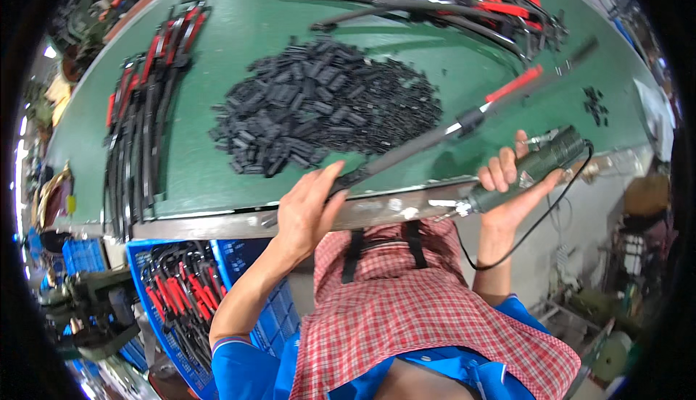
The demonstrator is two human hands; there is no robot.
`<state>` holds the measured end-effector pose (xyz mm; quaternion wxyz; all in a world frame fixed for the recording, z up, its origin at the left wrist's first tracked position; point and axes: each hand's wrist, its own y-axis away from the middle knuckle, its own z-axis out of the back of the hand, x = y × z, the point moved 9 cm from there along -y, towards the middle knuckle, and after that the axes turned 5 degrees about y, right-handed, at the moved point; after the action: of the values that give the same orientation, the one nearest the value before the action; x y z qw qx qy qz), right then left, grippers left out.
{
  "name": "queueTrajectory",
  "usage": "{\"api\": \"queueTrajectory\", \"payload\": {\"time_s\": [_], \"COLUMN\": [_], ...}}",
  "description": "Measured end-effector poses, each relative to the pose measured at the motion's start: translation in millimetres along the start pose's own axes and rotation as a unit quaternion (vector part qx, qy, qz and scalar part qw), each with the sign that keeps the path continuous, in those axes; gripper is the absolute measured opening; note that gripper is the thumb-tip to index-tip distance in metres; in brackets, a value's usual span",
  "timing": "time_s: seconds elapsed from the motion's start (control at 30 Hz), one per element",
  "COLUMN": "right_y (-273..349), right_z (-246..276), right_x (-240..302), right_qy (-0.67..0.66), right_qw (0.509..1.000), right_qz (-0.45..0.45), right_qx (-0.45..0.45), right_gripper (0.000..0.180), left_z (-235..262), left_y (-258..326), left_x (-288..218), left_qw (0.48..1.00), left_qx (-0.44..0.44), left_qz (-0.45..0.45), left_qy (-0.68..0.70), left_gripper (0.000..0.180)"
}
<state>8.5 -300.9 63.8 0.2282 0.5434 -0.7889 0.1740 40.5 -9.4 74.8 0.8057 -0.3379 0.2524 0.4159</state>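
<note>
The held black bar is blurred toward its far end.

1. No words or numbers could be read anywhere in the view.
2. At three o'clock from the centre, the dark green electric screwdriver bore a small pale triangular mark on its body; its inner detail was too small to make out.
3. Farther out, between two and three o'clock, any print on the whitish sheet was indistinct.
</note>
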Motion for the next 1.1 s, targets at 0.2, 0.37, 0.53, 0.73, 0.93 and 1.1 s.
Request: {"api": "queueTrajectory", "payload": {"time_s": [0.2, 0.37, 0.53, 0.73, 0.93, 1.1], "right_y": [-4, -4, -8, -16, -19, -15], "right_z": [-43, -70, -74, -85, -84, -103], "right_x": [16, -1, -17, -22, -27, -37], "right_qy": [0.059, 0.192, 0.230, 0.217, 0.164, 0.254], "right_qw": [0.989, 0.957, 0.951, 0.939, 0.949, 0.918], "right_qz": [0.112, 0.175, 0.154, 0.145, 0.113, 0.074], "right_qx": [0.081, 0.132, 0.141, 0.223, 0.246, 0.297], "right_gripper": [0.095, 0.103, 0.108, 0.113, 0.123, 0.101], "left_z": [-88, -94, -95, -94, -94, -93], "left_y": [-26, -30, -30, -32, -32, -30], "left_x": [-35, -24, -21, -21, -20, -18], "left_qw": [0.992, 0.992, 0.992, 0.991, 0.991, 0.991], "left_qx": [0.046, 0.040, 0.053, 0.059, 0.061, 0.050], "left_qz": [-0.108, -0.098, -0.088, -0.077, -0.071, -0.079], "left_qy": [0.041, 0.068, 0.072, 0.090, 0.096, 0.099], "left_gripper": [0.032, 0.030, 0.030, 0.029, 0.030, 0.030]}}
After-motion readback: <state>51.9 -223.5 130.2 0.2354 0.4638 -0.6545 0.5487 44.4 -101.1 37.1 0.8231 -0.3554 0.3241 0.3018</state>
